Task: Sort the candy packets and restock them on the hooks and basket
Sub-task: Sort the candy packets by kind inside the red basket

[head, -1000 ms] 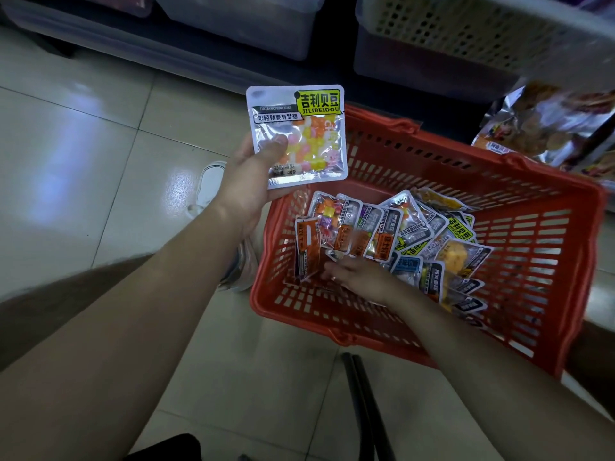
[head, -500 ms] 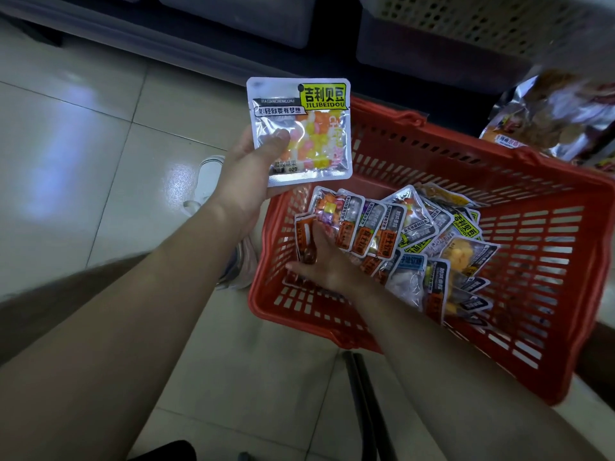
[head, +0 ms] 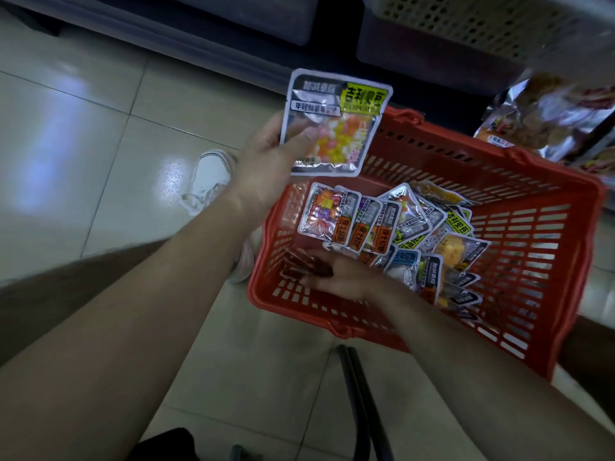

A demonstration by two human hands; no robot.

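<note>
1. A white shoe (head: 213, 173) stands on the floor tile at far left, just beside the basket, so the person is working close over it.
2. The left hand (head: 266, 161) is raised over the basket's left corner. Its thumb is clamped across the face of a silver candy packet (head: 336, 124), which it holds upright and label-out, probably to check the type before sorting.
3. The right hand (head: 339, 276) is well apart from the left, down inside the basket's near-left corner. Its fingers lie against a dark red packet (head: 307, 265); whether they pinch it I cannot tell.
4. The loose packets (head: 382, 221) lie overlapped and mixed by colour on the basket floor, so sorting looks barely begun.
5. The red basket (head: 545, 247) sits on the floor below the shelving, within easy reach of both hands.
6. Foil snack bags (head: 549, 118) hang at far right under a beige basket (head: 482, 21), a likely restocking spot.
</note>
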